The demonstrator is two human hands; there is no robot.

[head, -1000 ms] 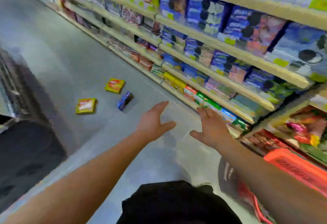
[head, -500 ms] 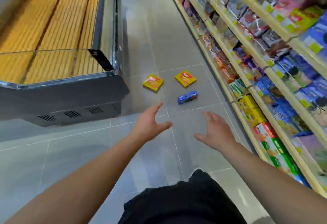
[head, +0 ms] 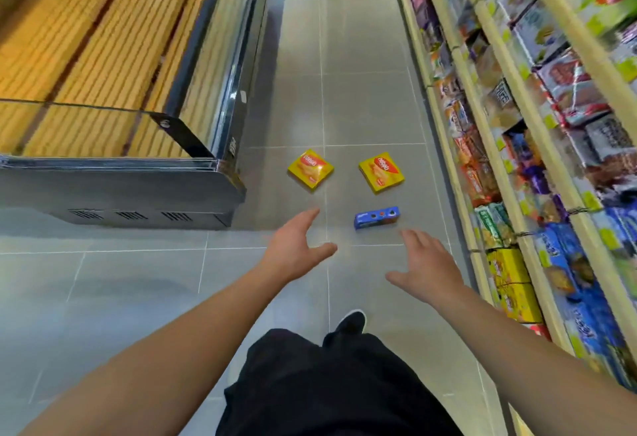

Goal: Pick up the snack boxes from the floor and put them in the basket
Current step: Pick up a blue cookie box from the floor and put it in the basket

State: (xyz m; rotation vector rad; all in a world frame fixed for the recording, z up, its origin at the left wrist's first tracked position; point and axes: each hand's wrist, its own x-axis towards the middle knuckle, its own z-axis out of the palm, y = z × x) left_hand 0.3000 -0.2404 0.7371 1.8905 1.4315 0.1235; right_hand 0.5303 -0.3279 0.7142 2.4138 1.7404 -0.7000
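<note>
**Three boxes on the tiles ahead of your bare hands**

At your far left stands the chest freezer (head: 138, 191), its corner near the first yellow box (head: 311, 169). Your left hand (head: 293, 253) reaches forward holding nothing, fingers straight and together, thumb splayed out. Beyond it on the grey floor (head: 362, 56) lie the first yellow box and, apart to its right, the second yellow box (head: 381, 171). The blue box (head: 376, 218) lies nearer you, just ahead of your right hand (head: 429, 265), whose fingers are loosely extended, thumb apart, gripping nothing. Stocked shelves (head: 517, 108) run along your right.
</note>
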